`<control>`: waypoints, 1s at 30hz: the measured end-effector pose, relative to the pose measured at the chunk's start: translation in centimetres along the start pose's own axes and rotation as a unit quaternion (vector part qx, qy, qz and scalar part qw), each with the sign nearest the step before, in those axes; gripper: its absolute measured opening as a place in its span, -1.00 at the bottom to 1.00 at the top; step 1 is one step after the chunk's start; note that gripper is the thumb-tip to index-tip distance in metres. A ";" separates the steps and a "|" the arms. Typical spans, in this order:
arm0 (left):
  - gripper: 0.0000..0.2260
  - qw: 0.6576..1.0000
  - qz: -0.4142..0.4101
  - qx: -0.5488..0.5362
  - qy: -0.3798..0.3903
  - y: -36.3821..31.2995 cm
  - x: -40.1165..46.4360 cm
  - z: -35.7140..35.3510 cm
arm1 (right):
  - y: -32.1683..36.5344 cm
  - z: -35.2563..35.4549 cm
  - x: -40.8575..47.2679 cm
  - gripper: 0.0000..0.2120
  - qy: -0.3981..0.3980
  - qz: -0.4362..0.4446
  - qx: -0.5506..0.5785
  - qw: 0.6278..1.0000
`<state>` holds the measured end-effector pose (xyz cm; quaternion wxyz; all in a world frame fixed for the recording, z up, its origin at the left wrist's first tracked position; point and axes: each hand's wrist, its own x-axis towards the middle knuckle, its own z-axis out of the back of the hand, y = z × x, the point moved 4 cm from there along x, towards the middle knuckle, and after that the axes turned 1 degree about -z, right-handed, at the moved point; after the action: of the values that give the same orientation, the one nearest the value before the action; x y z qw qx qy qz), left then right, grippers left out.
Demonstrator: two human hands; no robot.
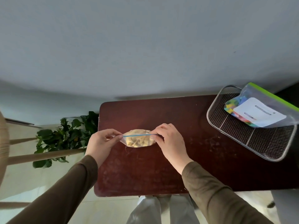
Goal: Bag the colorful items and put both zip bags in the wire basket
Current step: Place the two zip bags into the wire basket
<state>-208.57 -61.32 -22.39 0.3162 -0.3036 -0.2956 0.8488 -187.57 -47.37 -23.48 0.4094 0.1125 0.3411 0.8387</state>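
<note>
A small clear zip bag [139,141] with a blue zip strip and yellowish pieces inside rests on the dark red table [161,172], near its middle. My left hand [103,141] pinches the left end of the zip strip. My right hand [168,139] pinches the right end. A wire basket [252,139] stands at the table's right end. In it leans a larger zip bag [260,109] with a green strip and a white label, holding multicoloured pieces.
A leafy green plant [64,136] stands on the floor left of the table. Pale wooden legs of a seat [40,156] cross the left side. A grey wall lies behind the table. My light trousers show below the near edge.
</note>
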 end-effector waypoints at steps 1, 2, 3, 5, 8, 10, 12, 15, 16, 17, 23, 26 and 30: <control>-0.91 1.000 -0.003 0.002 0.000 -0.3 0.1 0.0 | -0.1 0.4 0.1 -0.89 -0.006 -0.002 0.007 1.000; -0.91 1.000 -0.007 0.003 0.000 -0.7 0.3 -0.1 | -0.2 0.9 0.1 -0.88 -0.013 -0.003 0.012 1.000; -0.91 1.000 -0.012 0.004 0.001 -1.3 0.4 -0.3 | -0.4 1.6 0.1 -0.88 -0.022 -0.002 0.015 1.000; -0.91 1.000 -0.025 0.000 -0.001 -2.9 0.7 -0.7 | -0.8 3.2 -0.1 -0.87 -0.041 0.000 0.019 0.999; -0.91 0.999 -0.052 -0.014 0.002 -6.2 0.9 -1.5 | -1.6 6.3 -0.5 -0.89 -0.072 0.003 0.025 0.997; -0.90 0.997 -0.068 -0.027 0.013 -8.9 1.0 -2.6 | -2.6 8.9 -0.8 -0.90 -0.097 0.006 0.024 0.995; -0.88 0.995 -0.080 -0.049 0.025 -11.7 1.1 -3.6 | -3.5 11.2 -1.2 -0.87 -0.118 0.010 0.019 0.993; -0.89 0.990 -0.121 -0.058 0.050 -16.5 1.2 -5.9 | -5.6 15.3 -2.2 -0.83 -0.157 0.000 0.018 0.987; -0.89 0.988 -0.131 -0.061 0.061 -18.1 1.3 -7.0 | -6.4 16.8 -2.7 -0.83 -0.172 -0.007 0.018 0.985; -0.89 0.986 -0.138 -0.065 0.070 -19.4 1.3 -7.9 | -7.3 18.0 -3.1 -0.84 -0.183 -0.012 0.017 0.983; -0.93 0.973 -0.182 -0.057 0.130 -26.3 1.3 -15.2 | -13.4 24.0 -6.7 -0.88 -0.225 -0.079 -0.004 0.971; -0.92 0.964 -0.208 -0.048 0.160 -29.0 1.0 -18.9 | -16.5 25.7 -8.5 -0.91 -0.242 -0.112 0.004 0.964; -0.90 0.958 -0.219 -0.032 0.185 -30.6 1.4 -23.4 | -20.4 26.3 -9.7 -0.91 -0.248 -0.152 0.016 0.957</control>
<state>-182.09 -33.94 -16.57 0.5334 -0.3929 -0.3186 0.6780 -156.66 -33.38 -16.64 0.6020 0.2702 0.2554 0.7066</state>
